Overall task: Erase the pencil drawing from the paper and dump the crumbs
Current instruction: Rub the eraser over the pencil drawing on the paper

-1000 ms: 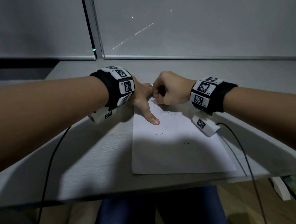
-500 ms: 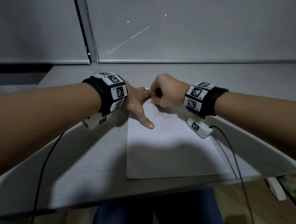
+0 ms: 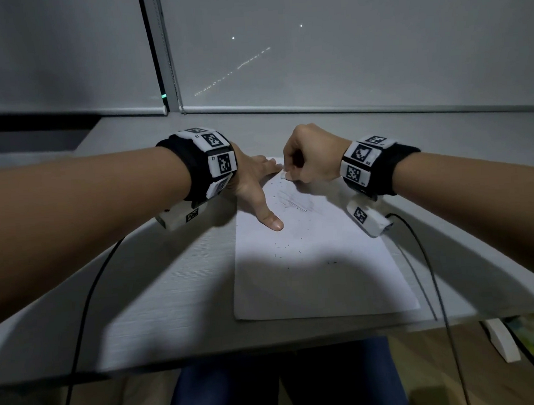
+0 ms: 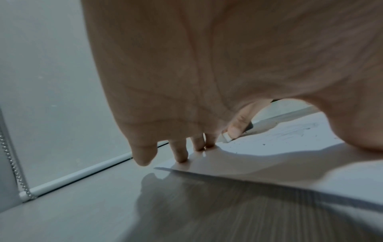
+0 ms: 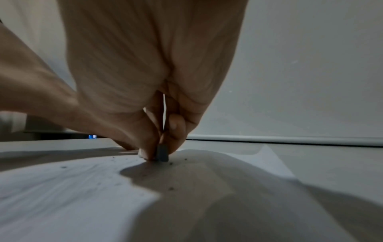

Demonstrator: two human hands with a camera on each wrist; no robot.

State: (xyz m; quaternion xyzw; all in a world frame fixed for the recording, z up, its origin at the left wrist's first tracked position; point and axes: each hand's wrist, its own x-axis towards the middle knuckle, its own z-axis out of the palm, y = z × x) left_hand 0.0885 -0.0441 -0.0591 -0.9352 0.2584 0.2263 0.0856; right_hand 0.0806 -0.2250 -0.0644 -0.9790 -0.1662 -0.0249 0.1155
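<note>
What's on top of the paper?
On the paper lie dark crumbs and faint pencil marks. The left hand presses it flat; the right hand rubs an eraser.

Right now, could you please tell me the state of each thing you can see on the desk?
paper: flat on the desk, faint pencil smudges left near its far end
eraser: pinched, tip on the paper
crumbs: scattered across the paper
left hand: spread, pressing the paper
right hand: pinching the eraser
</note>
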